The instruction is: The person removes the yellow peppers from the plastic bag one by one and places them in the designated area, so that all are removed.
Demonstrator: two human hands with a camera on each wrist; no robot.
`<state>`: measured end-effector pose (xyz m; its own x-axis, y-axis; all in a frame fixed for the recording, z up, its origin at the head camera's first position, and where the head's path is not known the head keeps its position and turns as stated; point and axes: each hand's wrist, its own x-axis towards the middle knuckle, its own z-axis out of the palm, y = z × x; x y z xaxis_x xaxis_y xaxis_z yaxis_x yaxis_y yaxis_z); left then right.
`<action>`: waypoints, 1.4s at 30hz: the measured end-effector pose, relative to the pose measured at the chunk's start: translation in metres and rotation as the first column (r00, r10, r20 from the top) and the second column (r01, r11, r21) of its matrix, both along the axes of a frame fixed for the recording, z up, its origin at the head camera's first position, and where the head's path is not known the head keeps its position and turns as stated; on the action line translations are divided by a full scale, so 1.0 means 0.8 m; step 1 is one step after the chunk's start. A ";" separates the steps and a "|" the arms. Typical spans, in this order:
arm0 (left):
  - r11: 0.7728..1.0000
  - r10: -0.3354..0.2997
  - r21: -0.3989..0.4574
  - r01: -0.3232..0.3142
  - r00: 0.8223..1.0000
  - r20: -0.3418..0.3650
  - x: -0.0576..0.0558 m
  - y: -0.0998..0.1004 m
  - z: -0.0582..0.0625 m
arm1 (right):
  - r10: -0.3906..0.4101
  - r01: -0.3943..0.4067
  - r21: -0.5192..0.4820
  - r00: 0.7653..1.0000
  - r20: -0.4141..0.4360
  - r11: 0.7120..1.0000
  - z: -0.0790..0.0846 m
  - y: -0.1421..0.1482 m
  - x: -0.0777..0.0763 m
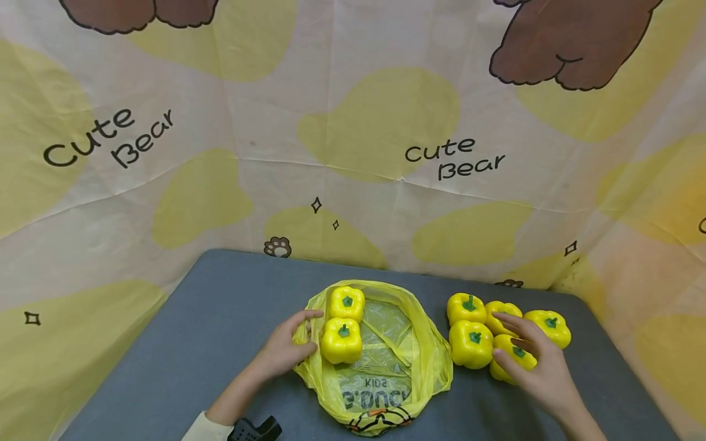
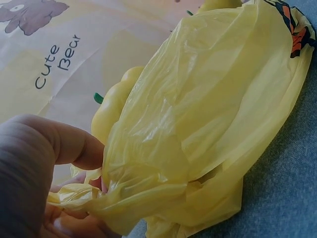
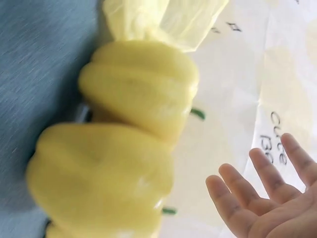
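Note:
A yellow plastic bag [image 1: 432, 361] lies on the table with its mouth spread open upward. Inside, along its left side, sit two yellow bell peppers [image 1: 342, 343] with green stems. My left hand [image 1: 284, 346] grips the bag's left rim; the left wrist view shows thin plastic [image 2: 198, 109] bunched between the thumb and fingers. Several more yellow bell peppers [image 1: 470, 347] stand close together to the right of the bag. Over this group is my right hand [image 1: 543, 361], fingers spread and holding nothing. In the right wrist view the palm [image 3: 277, 208] appears apart from the nearest pepper [image 3: 101, 173].
The grey table [image 1: 231, 318] extends left of the bag, its back edge against a printed cloth backdrop [image 1: 364, 122]. A black wrist device [image 1: 256, 430] is on the left forearm, near the table's front.

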<state>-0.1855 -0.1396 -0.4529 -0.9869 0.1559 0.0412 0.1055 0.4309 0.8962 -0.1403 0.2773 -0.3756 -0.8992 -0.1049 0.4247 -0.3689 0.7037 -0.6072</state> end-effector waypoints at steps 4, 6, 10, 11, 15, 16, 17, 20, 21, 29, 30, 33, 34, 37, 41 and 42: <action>1.000 -0.012 0.012 0.012 1.000 0.018 0.000 -0.002 0.001 | 0.056 -0.056 -0.040 0.998 -0.008 0.998 0.004 -0.017 -0.005; 1.000 -0.019 0.017 0.019 0.999 0.026 0.001 -0.003 0.001 | 0.077 -0.078 -0.053 0.997 -0.015 0.996 0.005 -0.025 -0.007; 0.999 -0.025 0.028 0.024 0.999 0.038 0.002 -0.004 0.003 | 0.123 -0.124 -0.059 0.992 -0.026 0.991 0.004 -0.042 -0.010; 0.999 -0.024 0.030 0.022 0.999 0.040 0.002 -0.004 0.003 | 0.134 -0.135 -0.060 0.991 -0.025 0.989 0.003 -0.046 -0.011; 0.999 -0.021 0.039 0.019 0.998 0.051 0.003 -0.004 0.004 | 0.165 -0.166 -0.063 0.986 -0.020 0.984 0.001 -0.058 -0.013; 0.999 -0.022 0.040 0.020 0.998 0.053 0.003 -0.004 0.004 | 0.171 -0.172 -0.064 0.985 -0.021 0.983 0.000 -0.061 -0.014; 0.999 -0.024 0.042 0.021 0.998 0.057 0.004 -0.004 0.004 | 0.178 -0.179 -0.070 0.984 -0.022 0.981 -0.001 -0.063 -0.015; 0.999 -0.027 0.047 0.025 0.998 0.058 0.003 -0.005 0.005 | 0.200 -0.201 -0.089 0.980 -0.024 0.975 -0.004 -0.070 -0.017; 0.999 -0.027 0.045 0.025 0.998 0.055 0.003 -0.005 0.005 | 0.209 -0.210 -0.095 0.978 -0.023 0.973 -0.005 -0.073 -0.018; 1.000 -0.019 0.026 0.017 0.998 0.061 0.002 -0.004 0.007 | 0.280 -0.278 -0.153 0.960 -0.008 0.948 -0.014 -0.095 -0.026; 1.000 -0.020 0.025 0.018 0.998 0.052 0.002 -0.004 0.007 | 0.292 -0.289 -0.162 0.956 -0.010 0.943 -0.015 -0.099 -0.027; 1.000 -0.017 0.020 0.016 0.999 0.043 0.001 -0.004 0.007 | 0.325 -0.319 -0.201 0.946 0.001 0.926 -0.017 -0.110 -0.030; 1.000 -0.014 0.017 0.013 0.999 0.040 0.001 -0.004 0.006 | 0.339 -0.330 -0.218 0.941 0.002 0.918 -0.019 -0.115 -0.031; 1.000 -0.004 0.016 0.003 0.999 0.033 0.001 -0.004 0.006 | 0.371 -0.351 -0.272 0.928 0.022 0.896 -0.024 -0.128 -0.035; 1.000 0.005 0.016 -0.006 1.000 0.022 0.002 -0.004 0.006 | 0.405 -0.364 -0.347 0.913 0.054 0.865 -0.034 -0.146 -0.040; 1.000 0.005 0.016 -0.005 1.000 0.022 0.002 -0.005 0.006 | 0.417 -0.370 -0.363 0.907 0.059 0.855 -0.037 -0.151 -0.041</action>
<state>-0.1837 -0.1432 -0.4484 -0.9884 0.1501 0.0222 0.0836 0.4169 0.9051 -0.1727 0.1566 -0.4049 -0.8624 -0.3340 0.3803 -0.4724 0.2613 -0.8417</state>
